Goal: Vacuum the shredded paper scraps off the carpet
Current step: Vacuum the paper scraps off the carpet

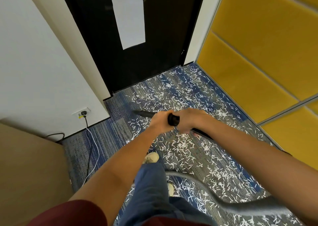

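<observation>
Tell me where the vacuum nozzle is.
Head view, centre: the black nozzle juts leftward past the left hand, by paper scraps before the black door.

No writing, label, brand or number can be read; the white paper sheet [128, 15] on the black door [163, 36] shows no print.

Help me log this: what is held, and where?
The wand, mid-shaft: left grip toward the nozzle, right grip just behind it.
</observation>
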A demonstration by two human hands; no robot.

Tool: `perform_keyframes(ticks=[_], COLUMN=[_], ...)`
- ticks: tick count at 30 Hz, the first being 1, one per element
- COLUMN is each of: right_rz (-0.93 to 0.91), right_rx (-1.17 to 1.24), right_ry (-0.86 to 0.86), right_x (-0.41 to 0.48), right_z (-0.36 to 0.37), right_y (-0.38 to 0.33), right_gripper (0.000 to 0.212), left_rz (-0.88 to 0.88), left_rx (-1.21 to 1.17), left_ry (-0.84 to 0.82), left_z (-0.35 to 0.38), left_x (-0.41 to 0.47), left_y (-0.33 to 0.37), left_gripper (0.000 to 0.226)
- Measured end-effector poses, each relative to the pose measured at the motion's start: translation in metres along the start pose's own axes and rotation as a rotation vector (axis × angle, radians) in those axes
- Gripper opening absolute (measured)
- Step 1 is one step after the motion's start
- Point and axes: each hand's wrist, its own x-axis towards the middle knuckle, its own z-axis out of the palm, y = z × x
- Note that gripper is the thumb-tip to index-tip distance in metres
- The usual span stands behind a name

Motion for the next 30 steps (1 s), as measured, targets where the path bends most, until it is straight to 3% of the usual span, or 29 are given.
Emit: perform_keyframes(ticks=[6, 13, 19, 24, 30], right_rz=[0.031, -0.064, -0.08, -0.1, -0.102], right_rx=[0.071, 0.039, 0.05, 0.026, 0.109], right_ry=[0.014, 0.04, -0.017, -0.023, -0.144], right_x=[0.034, 0.075, 0.106, 0.118, 0.117], right_z=[-0.03, -0.066, -0.085, -0.105, -0.134], right_y=[-0.015, -0.044, -0.063, -0.074, -0.066], right_gripper=[0.066, 0.07, 0.078, 0.066, 0.068], left_rz=[-0.015, -0.021, -0.041, -0.067, -0.091], left_rx=[-0.063, -0.091, -0.074, -0.112, -0.163], left_ry=[0.005, 0.014, -0.005, 0.057, 0.091], left_z=[-0.029, -0.059, -0.076, -0.087, -0.1], left_x=[0.04, 0.088, 0.112, 0.123, 0.133], left_y=[-0.015, -0.053, -0.076, -0.085, -0.082], left_gripper=[0.027, 0.041, 0.034, 0.036, 0.039])
